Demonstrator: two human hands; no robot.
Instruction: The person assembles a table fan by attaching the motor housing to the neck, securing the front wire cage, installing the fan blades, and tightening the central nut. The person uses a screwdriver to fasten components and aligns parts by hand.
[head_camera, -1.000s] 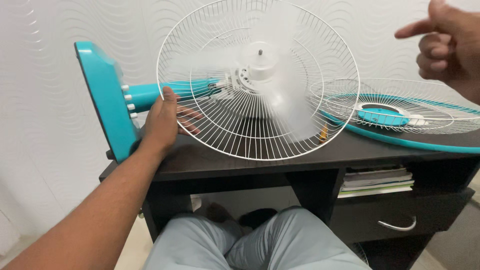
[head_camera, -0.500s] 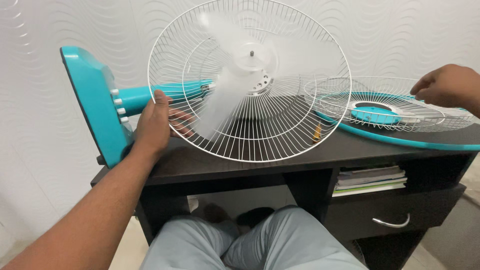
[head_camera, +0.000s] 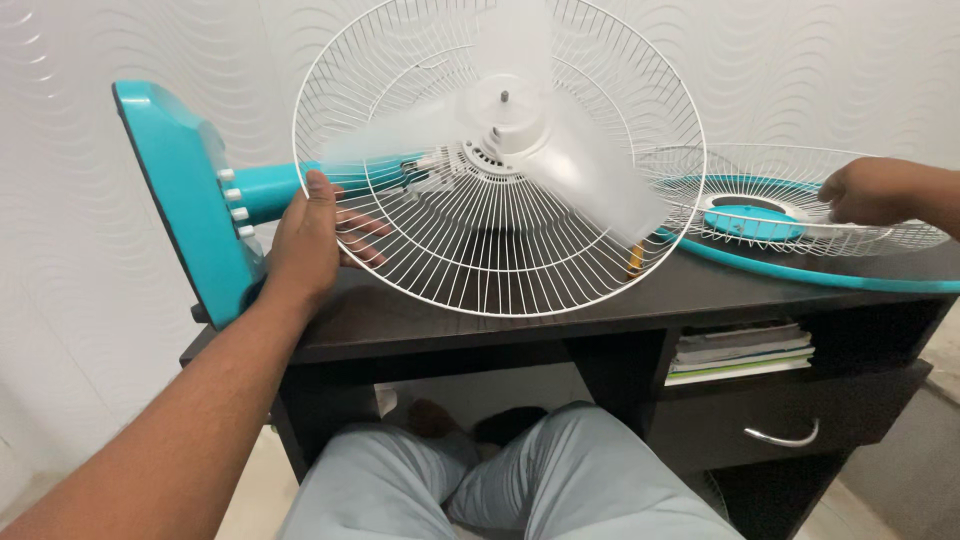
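White wire of the rear guard (head_camera: 480, 250) stayed gripped by our left hand (head_camera: 305, 245) fingers on the worktop (head_camera: 560, 300); our right hand (head_camera: 865, 192) had descended, fingers curled on the front grille (head_camera: 800, 225).

Head camera, looking down, close over dark desk (head_camera: 420, 325)
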